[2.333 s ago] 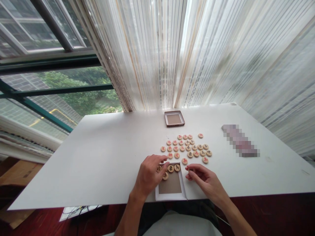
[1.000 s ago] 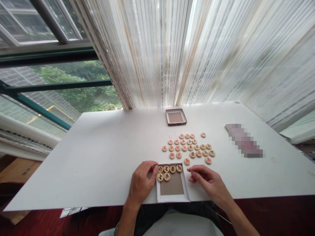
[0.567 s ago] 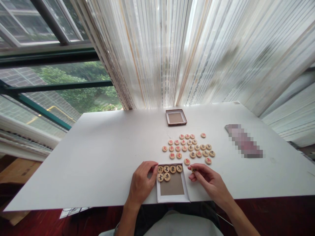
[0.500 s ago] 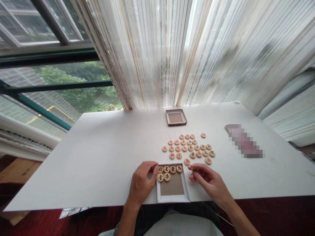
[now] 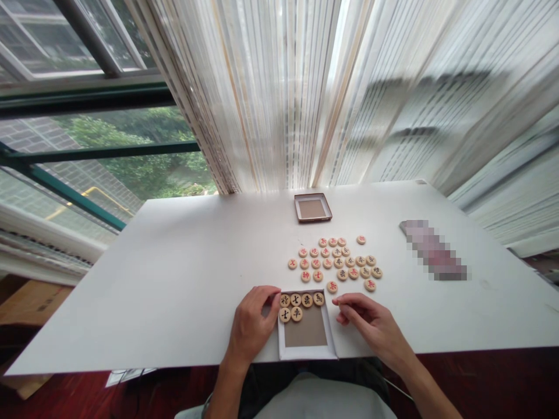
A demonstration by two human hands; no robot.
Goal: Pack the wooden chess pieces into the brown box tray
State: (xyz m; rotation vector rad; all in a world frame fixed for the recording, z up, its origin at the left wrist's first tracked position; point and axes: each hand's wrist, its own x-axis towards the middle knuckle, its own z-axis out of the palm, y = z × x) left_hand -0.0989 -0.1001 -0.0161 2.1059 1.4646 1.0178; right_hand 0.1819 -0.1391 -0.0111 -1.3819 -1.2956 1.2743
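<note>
A shallow open box (image 5: pixel 329 352) with white walls and a grey-brown floor lies at the table's near edge. Inside it, several round wooden Chinese chess pieces (image 5: pixel 307 299) with black characters sit in two rows at the far end. My left hand (image 5: pixel 255 320) pinches the box's far left corner between thumb and fingers. To the right of the box, just off its wall, my right hand (image 5: pixel 364 317) is closed on a Chinese chess piece, mostly hidden by the fingertips. Beyond the box, several loose pieces (image 5: pixel 327 263) with red or black characters lie face up.
The box's other half (image 5: pixel 313 220), brown-edged and shallow, lies farther back on the white table (image 5: pixel 196 279). A pixelated flat object (image 5: pixel 437 251) is at the right. Striped curtains (image 5: pixel 279 105) hang behind the table, beside an open window at the left.
The piece in my right hand has turned, so its black-marked face no longer shows. My left hand and the pieces in the box have stayed in place.
</note>
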